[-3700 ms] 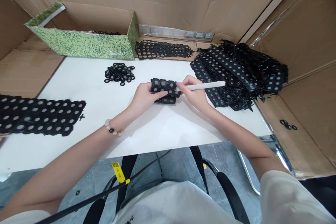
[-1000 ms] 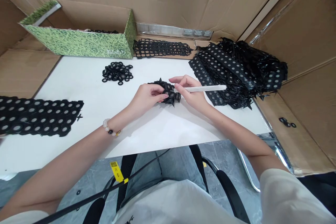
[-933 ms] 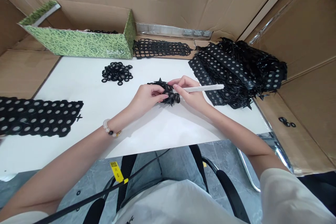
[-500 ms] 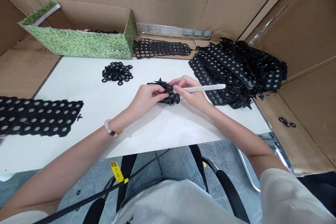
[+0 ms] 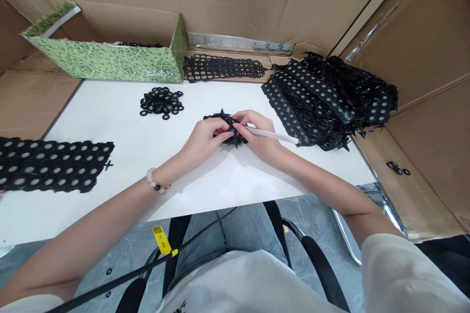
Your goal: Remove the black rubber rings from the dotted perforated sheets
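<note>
Two hands were closed on one crumpled black strip (image 5: 237, 141), gathered into a spiky bundle near the middle of the white bench (image 5: 121, 117); whether it touched the bench could not be told. The bundle was grasped by the left hand (image 5: 203, 138), its fingers (image 5: 220, 131) clenched around the near side, with a beaded bracelet (image 5: 156, 181) on that wrist. The right hand (image 5: 259, 132) was pressed against the bundle from the other side, and a white rod (image 5: 273, 135) was gripped in it, angled away toward a tall heap of punched black strips (image 5: 323, 107). Beyond the hands, a pile of small black rings (image 5: 161, 102) was left lying on the bench, and a wide punched black sheet (image 5: 47, 164) lay flat to the left. A green box (image 5: 103, 61) was set behind them, with a further black strip (image 5: 220, 67) lying on cardboard beside it.
</note>
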The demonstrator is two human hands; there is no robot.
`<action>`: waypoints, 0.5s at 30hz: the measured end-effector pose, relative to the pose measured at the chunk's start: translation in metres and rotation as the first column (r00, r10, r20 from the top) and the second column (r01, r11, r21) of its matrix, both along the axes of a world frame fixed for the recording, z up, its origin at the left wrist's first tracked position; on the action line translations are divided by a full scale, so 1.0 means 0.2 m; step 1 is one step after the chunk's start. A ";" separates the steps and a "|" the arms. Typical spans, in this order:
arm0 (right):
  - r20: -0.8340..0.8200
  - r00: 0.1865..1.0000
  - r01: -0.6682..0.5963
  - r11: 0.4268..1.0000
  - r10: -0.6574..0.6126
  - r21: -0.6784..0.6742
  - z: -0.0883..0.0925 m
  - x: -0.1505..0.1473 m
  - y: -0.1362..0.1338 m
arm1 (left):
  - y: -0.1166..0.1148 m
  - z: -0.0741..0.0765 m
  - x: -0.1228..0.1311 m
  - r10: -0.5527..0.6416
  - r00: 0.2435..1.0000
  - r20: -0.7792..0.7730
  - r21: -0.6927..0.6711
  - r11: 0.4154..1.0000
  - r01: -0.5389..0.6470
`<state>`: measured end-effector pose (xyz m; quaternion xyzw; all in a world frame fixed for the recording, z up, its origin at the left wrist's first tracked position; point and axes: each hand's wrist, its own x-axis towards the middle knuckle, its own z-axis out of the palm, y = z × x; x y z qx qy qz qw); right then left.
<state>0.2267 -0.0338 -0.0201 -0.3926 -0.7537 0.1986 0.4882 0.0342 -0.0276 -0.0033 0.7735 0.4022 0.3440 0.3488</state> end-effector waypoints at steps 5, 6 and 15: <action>-0.031 0.999 0.031 0.998 -0.032 -0.051 0.02 -0.01 -0.01 | 0.00 0.02 -0.02 -0.055 0.998 -0.043 0.097 0.994 0.059; -0.042 0.999 0.024 0.998 -0.027 -0.063 0.02 -0.01 -0.01 | 0.00 0.02 -0.02 -0.072 0.996 -0.047 0.110 0.991 0.077; -0.200 0.975 0.070 0.987 -0.098 -0.145 0.07 0.17 0.14 | 0.10 0.00 -0.04 0.160 0.947 0.280 -0.205 0.973 -0.104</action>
